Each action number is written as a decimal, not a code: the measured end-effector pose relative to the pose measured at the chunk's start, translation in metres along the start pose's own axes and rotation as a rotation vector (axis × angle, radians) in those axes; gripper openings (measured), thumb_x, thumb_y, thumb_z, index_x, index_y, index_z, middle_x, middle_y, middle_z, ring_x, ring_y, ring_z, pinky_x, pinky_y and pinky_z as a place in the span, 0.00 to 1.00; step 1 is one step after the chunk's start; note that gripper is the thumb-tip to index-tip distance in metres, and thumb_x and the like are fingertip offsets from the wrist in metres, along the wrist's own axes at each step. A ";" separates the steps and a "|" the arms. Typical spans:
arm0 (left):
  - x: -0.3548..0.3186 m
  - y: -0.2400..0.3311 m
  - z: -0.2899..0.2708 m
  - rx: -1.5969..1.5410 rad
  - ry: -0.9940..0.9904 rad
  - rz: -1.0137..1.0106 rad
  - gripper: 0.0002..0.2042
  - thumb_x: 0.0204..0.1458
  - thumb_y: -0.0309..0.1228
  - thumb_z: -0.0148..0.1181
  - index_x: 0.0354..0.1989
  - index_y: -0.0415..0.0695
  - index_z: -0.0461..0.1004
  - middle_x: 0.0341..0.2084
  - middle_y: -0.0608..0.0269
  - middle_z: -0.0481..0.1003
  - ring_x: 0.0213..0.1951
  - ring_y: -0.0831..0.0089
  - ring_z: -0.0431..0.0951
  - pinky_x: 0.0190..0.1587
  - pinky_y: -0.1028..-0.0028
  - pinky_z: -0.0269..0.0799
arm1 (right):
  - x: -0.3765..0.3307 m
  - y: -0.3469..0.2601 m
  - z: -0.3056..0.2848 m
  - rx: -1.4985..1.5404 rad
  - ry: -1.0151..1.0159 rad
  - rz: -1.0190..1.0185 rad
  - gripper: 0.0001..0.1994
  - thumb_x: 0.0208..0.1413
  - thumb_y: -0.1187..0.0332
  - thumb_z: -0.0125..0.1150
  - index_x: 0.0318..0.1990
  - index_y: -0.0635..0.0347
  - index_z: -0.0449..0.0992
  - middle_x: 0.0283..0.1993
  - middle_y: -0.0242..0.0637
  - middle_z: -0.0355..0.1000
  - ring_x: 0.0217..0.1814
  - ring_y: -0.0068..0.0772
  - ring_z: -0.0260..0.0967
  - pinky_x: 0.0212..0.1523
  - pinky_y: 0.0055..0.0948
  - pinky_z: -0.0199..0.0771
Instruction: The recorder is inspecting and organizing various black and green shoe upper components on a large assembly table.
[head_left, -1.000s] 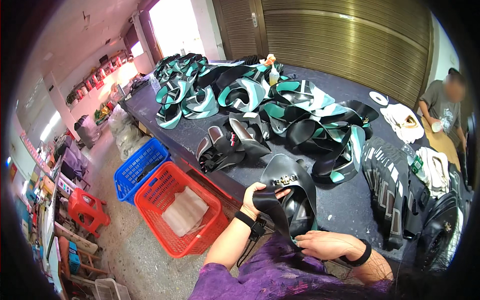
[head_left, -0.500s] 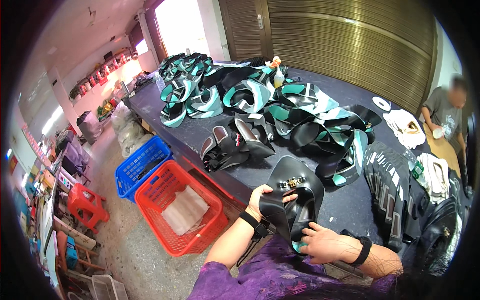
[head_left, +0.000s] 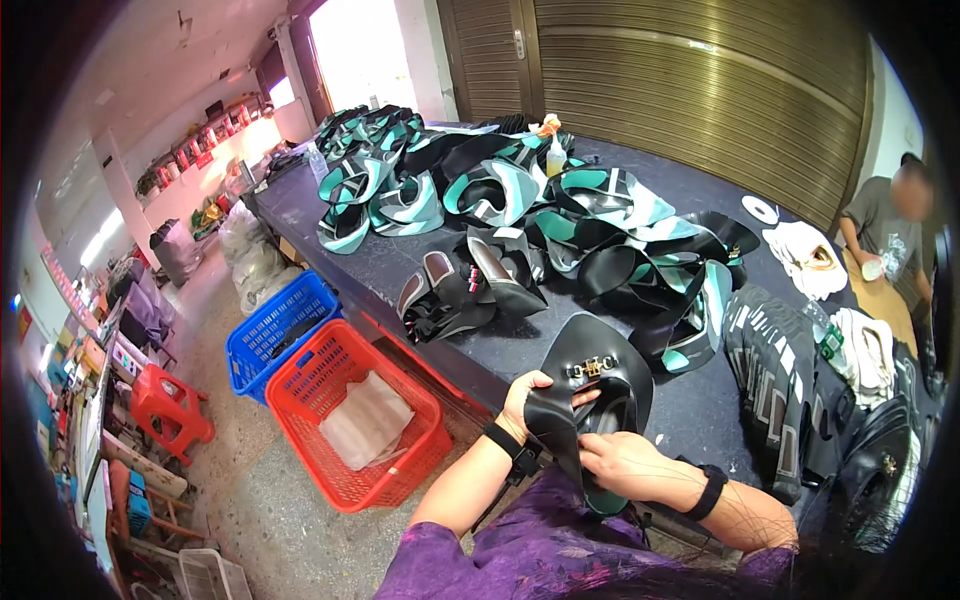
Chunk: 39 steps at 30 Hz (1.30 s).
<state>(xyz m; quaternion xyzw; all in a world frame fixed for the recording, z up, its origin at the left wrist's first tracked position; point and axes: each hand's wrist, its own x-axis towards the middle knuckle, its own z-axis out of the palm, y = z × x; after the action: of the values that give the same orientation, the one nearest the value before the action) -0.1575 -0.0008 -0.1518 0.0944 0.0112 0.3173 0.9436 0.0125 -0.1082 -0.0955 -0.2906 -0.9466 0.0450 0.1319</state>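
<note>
A black shoe upper [head_left: 612, 350] with a metal chain ornament [head_left: 591, 369] across it is held over the near edge of the table. My left hand [head_left: 525, 402] grips its left side, thumb outside and fingers reaching into the opening. At the near edge of the opening, my right hand [head_left: 622, 463] has its fingers bent and pressed together on the upper's edge; the fingertips are partly hidden. Teal lining shows below that hand. Beyond lie two dark uppers with brown linings [head_left: 493, 275] and a pile of black and teal uppers [head_left: 640, 270].
The dark table [head_left: 400, 265] runs away to the far left. Stacked black pieces [head_left: 768, 375] and a white cloth [head_left: 803, 257] lie at right, near a seated person [head_left: 890, 225]. A yellowish bottle [head_left: 556, 157] stands among the uppers. Red basket [head_left: 283, 390] and blue basket [head_left: 240, 345] sit left.
My right hand has moved up and inward to the upper's opening, its spread fingers now drawn together. The left hand keeps its grip while the upper shifts slightly.
</note>
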 end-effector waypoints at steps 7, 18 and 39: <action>-0.007 0.001 0.005 -0.038 -0.029 0.011 0.30 0.41 0.32 0.40 0.55 0.29 0.49 0.52 0.38 0.57 0.53 0.42 0.59 0.50 0.51 0.62 | 0.009 -0.003 0.008 -0.086 -0.323 0.171 0.03 0.39 0.70 0.53 0.23 0.59 0.68 0.26 0.38 0.65 0.27 0.36 0.69 0.22 0.32 0.68; 0.004 0.021 -0.013 -0.081 0.065 -0.028 0.29 0.40 0.29 0.41 0.53 0.26 0.52 0.51 0.34 0.57 0.53 0.44 0.59 0.57 0.51 0.52 | -0.034 0.003 -0.011 0.231 0.153 0.128 0.06 0.38 0.73 0.54 0.29 0.59 0.71 0.28 0.35 0.68 0.33 0.39 0.65 0.36 0.32 0.65; -0.052 -0.032 0.073 2.397 -0.474 0.319 0.29 0.33 0.43 0.64 0.44 0.41 0.66 0.44 0.54 0.66 0.38 0.63 0.69 0.40 0.71 0.63 | -0.029 0.012 -0.006 0.164 0.150 0.002 0.13 0.36 0.59 0.62 0.26 0.55 0.71 0.26 0.30 0.63 0.34 0.32 0.61 0.38 0.28 0.61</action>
<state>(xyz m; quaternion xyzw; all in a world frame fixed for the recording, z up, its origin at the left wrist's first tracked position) -0.1741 -0.0693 -0.0882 0.9560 0.1122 0.1932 0.1902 0.0440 -0.1141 -0.0978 -0.2823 -0.9270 0.1008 0.2256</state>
